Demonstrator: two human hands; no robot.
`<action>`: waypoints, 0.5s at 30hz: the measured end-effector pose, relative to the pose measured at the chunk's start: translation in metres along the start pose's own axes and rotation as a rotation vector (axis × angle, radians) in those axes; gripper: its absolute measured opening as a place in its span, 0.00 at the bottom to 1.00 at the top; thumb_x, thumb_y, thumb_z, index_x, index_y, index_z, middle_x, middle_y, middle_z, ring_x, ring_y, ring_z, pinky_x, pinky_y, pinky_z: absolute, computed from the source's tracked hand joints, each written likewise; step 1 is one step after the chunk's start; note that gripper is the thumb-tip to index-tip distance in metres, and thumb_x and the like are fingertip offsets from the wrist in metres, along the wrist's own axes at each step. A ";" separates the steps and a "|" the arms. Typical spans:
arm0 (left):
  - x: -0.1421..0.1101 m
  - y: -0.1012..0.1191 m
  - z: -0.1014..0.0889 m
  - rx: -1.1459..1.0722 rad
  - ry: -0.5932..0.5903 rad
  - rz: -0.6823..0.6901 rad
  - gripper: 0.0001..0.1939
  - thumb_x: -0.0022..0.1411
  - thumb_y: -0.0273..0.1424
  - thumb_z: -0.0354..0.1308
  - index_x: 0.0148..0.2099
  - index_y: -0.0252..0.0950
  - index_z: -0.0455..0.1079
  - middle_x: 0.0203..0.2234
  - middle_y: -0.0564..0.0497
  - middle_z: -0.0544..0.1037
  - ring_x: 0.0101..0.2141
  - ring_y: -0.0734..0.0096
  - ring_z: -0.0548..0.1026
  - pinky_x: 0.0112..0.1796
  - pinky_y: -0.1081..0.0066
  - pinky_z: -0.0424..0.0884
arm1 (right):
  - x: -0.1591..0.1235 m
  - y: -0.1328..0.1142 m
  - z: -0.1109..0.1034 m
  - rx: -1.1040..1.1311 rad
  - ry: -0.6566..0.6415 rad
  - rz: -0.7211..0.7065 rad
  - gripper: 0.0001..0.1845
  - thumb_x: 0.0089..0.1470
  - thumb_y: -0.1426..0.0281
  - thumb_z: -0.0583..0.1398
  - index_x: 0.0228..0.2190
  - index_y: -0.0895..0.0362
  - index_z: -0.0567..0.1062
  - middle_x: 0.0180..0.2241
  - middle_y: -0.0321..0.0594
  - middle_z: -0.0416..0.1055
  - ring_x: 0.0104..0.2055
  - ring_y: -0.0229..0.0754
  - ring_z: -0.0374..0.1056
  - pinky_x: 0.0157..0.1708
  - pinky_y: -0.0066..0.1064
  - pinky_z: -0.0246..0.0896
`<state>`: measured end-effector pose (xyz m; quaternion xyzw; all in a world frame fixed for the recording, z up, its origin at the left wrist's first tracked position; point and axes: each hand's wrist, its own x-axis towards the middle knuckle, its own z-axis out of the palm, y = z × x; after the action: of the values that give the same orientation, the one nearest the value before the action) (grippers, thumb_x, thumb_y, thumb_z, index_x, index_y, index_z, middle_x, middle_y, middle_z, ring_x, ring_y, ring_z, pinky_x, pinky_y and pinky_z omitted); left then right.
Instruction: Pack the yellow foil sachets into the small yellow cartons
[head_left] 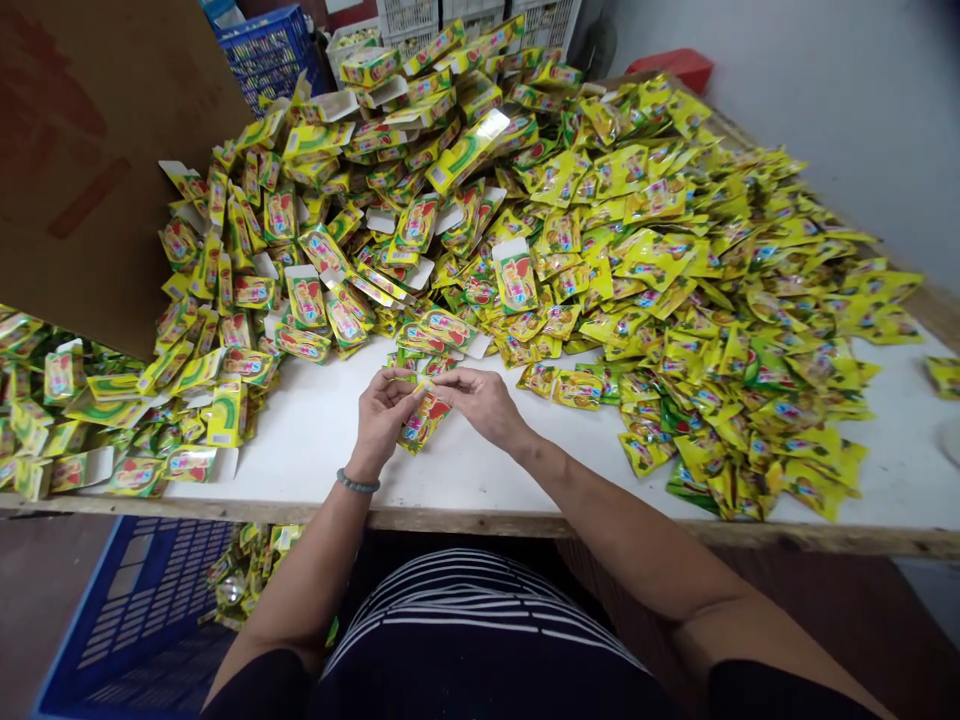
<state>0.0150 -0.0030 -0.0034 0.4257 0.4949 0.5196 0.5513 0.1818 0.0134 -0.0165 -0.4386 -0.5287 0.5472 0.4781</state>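
Note:
Near the front middle of the white table, my left hand (386,412) and my right hand (484,402) meet with fingers pinched at the upper end of a small yellow, red and green carton (424,425). The carton points down toward me, and its upper end is partly covered by my fingers. Just beyond my hands lies another carton (446,328) with a white flap sticking out. To the right of my right hand are yellow sachets (577,389) flat on the table.
Many open cartons (304,295) are heaped at left and back. A large heap of yellow sachets (690,270) covers the right. A brown cardboard box (90,170) stands at left. Below the wooden table edge (487,522) is a blue crate (142,600) holding packets.

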 end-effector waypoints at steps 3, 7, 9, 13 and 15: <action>0.000 0.000 0.002 -0.020 -0.020 -0.002 0.26 0.44 0.38 0.75 0.43 0.37 0.70 0.28 0.54 0.80 0.28 0.74 0.77 0.32 0.74 0.72 | 0.003 0.007 -0.002 0.124 0.038 0.064 0.20 0.43 0.53 0.70 0.33 0.55 0.83 0.33 0.40 0.81 0.35 0.44 0.75 0.40 0.37 0.72; 0.000 0.001 0.001 -0.022 -0.013 -0.004 0.25 0.44 0.38 0.76 0.42 0.36 0.71 0.27 0.53 0.80 0.28 0.73 0.77 0.31 0.73 0.72 | 0.000 0.001 -0.005 0.013 -0.014 0.003 0.16 0.49 0.55 0.67 0.34 0.53 0.84 0.34 0.40 0.82 0.38 0.46 0.76 0.43 0.39 0.72; -0.001 0.001 -0.001 -0.020 0.006 -0.011 0.24 0.44 0.39 0.75 0.41 0.36 0.72 0.27 0.53 0.80 0.27 0.73 0.77 0.30 0.74 0.71 | -0.004 -0.005 -0.007 -0.054 -0.046 -0.045 0.14 0.52 0.58 0.66 0.35 0.52 0.85 0.38 0.40 0.82 0.41 0.47 0.77 0.47 0.40 0.72; 0.000 -0.001 -0.005 -0.052 0.023 -0.023 0.23 0.45 0.38 0.75 0.42 0.36 0.72 0.27 0.53 0.80 0.25 0.73 0.76 0.27 0.74 0.70 | -0.010 -0.012 -0.010 -0.114 -0.074 -0.113 0.13 0.54 0.61 0.64 0.39 0.52 0.85 0.43 0.41 0.81 0.47 0.49 0.76 0.51 0.42 0.70; 0.001 -0.002 -0.005 -0.083 0.019 -0.020 0.23 0.45 0.37 0.75 0.41 0.36 0.73 0.27 0.52 0.80 0.26 0.73 0.77 0.28 0.75 0.71 | -0.011 -0.011 -0.009 -0.128 -0.081 -0.100 0.14 0.56 0.62 0.62 0.40 0.52 0.84 0.42 0.41 0.82 0.45 0.49 0.77 0.49 0.42 0.72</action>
<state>0.0106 -0.0027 -0.0060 0.3928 0.4823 0.5380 0.5689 0.1933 0.0035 -0.0067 -0.4189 -0.6027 0.5051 0.4541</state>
